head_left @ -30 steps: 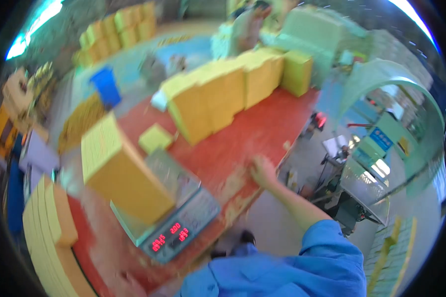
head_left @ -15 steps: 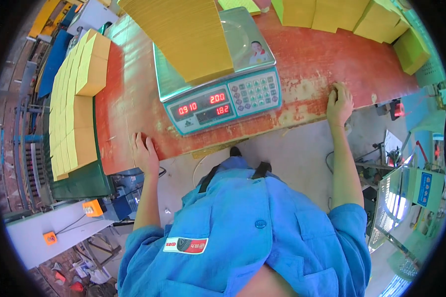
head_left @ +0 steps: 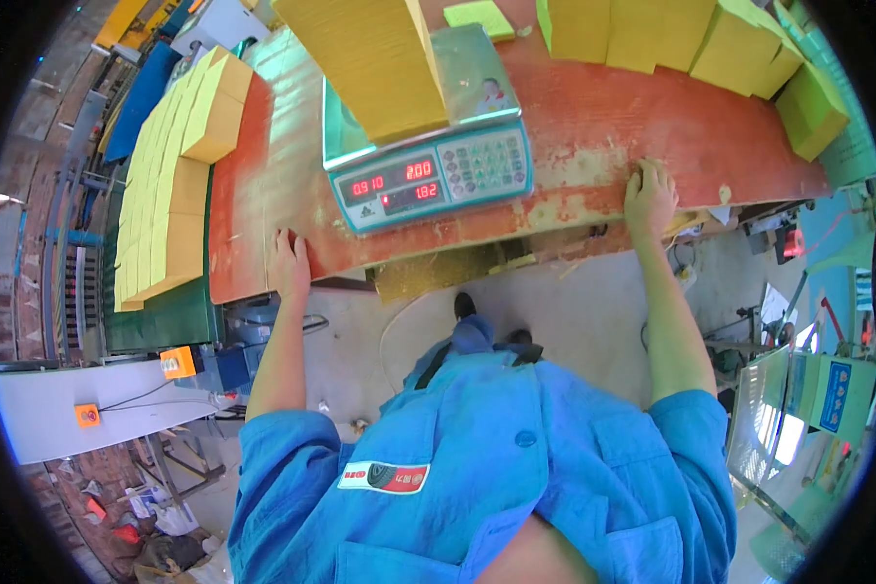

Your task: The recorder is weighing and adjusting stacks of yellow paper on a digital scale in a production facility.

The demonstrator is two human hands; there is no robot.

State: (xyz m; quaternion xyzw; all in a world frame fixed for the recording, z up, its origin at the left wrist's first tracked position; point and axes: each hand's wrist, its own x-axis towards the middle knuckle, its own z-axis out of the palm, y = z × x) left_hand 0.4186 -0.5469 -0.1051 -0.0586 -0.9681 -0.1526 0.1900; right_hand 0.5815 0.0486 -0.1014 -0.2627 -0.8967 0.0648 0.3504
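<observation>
My left hand (head_left: 288, 265) lies flat on the near edge of the red table (head_left: 594, 127), fingers spread, holding nothing. My right hand (head_left: 649, 195) rests flat on the same edge further right, also holding nothing. Between my hands stands a digital weighing scale (head_left: 438, 175) with a red lit display and keypad. A tall yellow stack of sheets (head_left: 375, 58) sits on the scale's pan. Both hands are apart from the scale.
Yellow blocks (head_left: 652, 34) line the table's far side to the right corner. Rows of yellow stacks (head_left: 170, 185) rest on a green conveyor at left. A small yellow-green pad (head_left: 482, 15) lies behind the scale. Metal frames and boxes stand on the floor to either side.
One second ago only my right hand touched the table and the view faced sideways. Now the view looks straight down and both hands rest on the table edge, barely moved since half a second ago.
</observation>
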